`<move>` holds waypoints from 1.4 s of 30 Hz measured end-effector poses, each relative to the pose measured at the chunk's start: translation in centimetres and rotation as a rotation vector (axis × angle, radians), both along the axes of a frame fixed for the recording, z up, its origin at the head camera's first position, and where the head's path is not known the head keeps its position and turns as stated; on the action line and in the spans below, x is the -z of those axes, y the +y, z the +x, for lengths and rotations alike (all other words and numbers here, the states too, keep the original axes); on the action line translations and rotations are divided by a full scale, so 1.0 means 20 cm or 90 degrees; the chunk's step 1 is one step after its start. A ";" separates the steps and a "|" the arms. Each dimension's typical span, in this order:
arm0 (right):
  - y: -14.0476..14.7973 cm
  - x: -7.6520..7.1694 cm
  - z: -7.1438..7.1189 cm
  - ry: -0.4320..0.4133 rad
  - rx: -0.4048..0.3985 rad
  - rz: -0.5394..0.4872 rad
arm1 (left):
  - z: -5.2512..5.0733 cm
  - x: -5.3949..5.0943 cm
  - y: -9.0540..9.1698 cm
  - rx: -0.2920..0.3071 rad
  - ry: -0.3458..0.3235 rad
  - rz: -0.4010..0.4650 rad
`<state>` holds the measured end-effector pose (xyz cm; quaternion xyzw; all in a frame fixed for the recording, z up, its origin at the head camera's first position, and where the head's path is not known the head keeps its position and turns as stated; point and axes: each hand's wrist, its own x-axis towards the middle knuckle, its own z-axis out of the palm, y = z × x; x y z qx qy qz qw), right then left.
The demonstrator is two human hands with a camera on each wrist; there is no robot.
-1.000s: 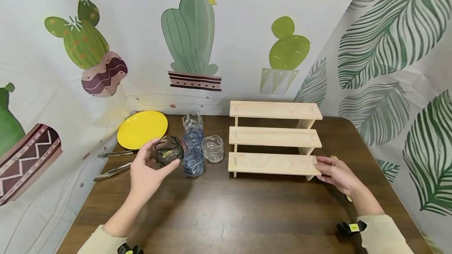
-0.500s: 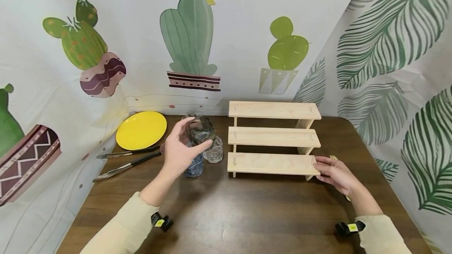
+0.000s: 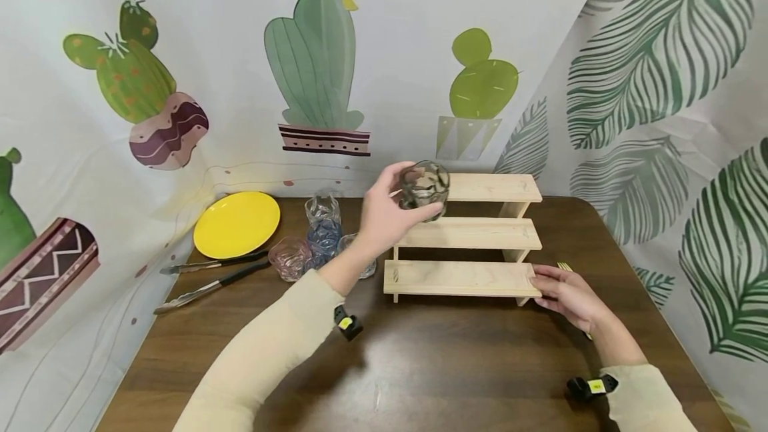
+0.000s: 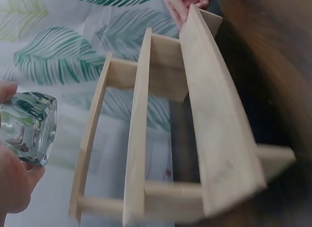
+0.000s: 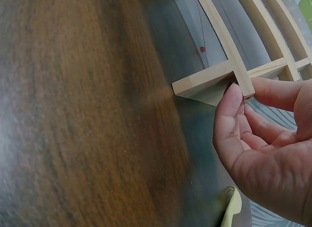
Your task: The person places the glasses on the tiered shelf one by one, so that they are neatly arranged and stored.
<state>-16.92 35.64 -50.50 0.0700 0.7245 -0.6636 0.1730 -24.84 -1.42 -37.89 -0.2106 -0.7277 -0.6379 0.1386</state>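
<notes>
My left hand (image 3: 387, 215) grips a smoky grey glass cup (image 3: 427, 189) between thumb and fingers. In the head view the cup overlaps the left part of the top two boards of a three-tier wooden shelf (image 3: 468, 277). From the left wrist view, the cup (image 4: 30, 125) is in the air, apart from the boards. My right hand (image 3: 570, 295) holds the right end of the lowest board. The right wrist view shows its thumb and fingers pinching that board's end (image 5: 239, 78).
Left of the shelf stand glass cups: a pink one (image 3: 290, 259), blue ones (image 3: 325, 237) and clear ones (image 3: 323, 207), partly behind my left arm. Farther left are a yellow plate (image 3: 237, 225) and tongs (image 3: 210, 289). A gold fork (image 3: 564, 267) lies behind my right hand.
My left hand has carried the grey cup rightward and up, from beside the other cups to the shelf's upper left. The right hand keeps its hold on the lowest board.
</notes>
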 end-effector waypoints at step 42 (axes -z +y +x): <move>-0.01 0.00 0.01 0.006 0.005 -0.018 | -0.31 0.01 0.70 -0.001 -0.074 -0.184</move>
